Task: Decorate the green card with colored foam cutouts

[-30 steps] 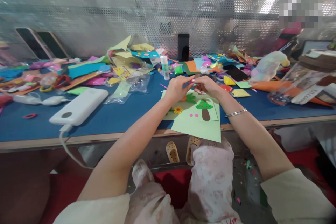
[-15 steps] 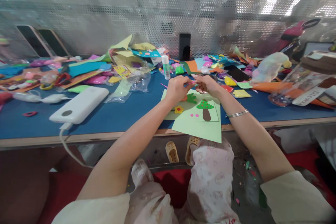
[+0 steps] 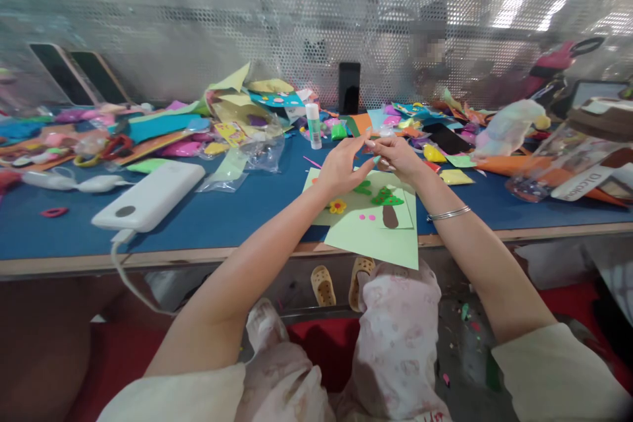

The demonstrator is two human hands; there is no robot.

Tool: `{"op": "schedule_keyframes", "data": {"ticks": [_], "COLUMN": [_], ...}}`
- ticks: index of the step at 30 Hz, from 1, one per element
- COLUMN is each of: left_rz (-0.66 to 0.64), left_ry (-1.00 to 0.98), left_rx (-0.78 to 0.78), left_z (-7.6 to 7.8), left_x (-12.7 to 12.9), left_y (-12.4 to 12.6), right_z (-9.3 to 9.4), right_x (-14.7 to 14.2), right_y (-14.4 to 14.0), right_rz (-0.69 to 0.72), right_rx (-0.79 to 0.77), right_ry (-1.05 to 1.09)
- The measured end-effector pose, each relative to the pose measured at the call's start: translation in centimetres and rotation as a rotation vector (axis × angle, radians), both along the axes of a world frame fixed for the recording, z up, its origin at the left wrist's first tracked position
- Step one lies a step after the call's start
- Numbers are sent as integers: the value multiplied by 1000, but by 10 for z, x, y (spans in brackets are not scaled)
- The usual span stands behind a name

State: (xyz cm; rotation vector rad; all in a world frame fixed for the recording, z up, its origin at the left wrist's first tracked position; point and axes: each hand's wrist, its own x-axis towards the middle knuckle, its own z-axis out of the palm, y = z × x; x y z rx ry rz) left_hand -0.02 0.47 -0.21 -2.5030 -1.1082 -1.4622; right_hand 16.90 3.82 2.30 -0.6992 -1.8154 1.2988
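Observation:
Over the far part of a pale green sheet [image 3: 370, 244], my two hands meet at the fingertips. My left hand [image 3: 342, 166] is open, its fingers stretched out together and its thumb apart below. Bunched fingers of my right hand [image 3: 398, 157] press near the left fingertips; whatever they pinch is hidden. On the sheet are a clay tree with a green crown [image 3: 386, 196] and brown trunk [image 3: 390, 216], two pink dots [image 3: 366, 217], a yellow flower [image 3: 337, 206] and a green shape [image 3: 363, 187] partly behind my left hand.
A glue stick [image 3: 313, 125] stands behind my hands, near an upright phone [image 3: 349, 88]. A white power bank [image 3: 150, 196] with a cable lies left. Clay packets and coloured paper line the back. A clear bottle [image 3: 554, 165] is at right. A thin pink stick [image 3: 311, 162] lies beside the sheet.
My left hand has gone from a pinch to outstretched fingers. The small pink piece seen between my fingertips earlier no longer shows. My right hand stays bunched in nearly the same place.

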Motion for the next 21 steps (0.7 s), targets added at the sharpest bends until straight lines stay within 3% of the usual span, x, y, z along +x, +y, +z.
{"op": "schedule_keyframes", "data": {"ticks": [5,18,21], "left_rz": [-32,116,213], "left_ry": [40,96,108], "left_rx": [9,37,68], "left_z": [0,3,0], "left_x": [-3,-2,-3], "left_y": [3,-3,-2], "right_z": [-1,-3,-4], "right_x": [2,-5,-4], "right_y": [3,3,2], "right_rz": [-15,17,13], "right_rx": [47,-81,-99], "right_ry": [-34,-146,-118]}}
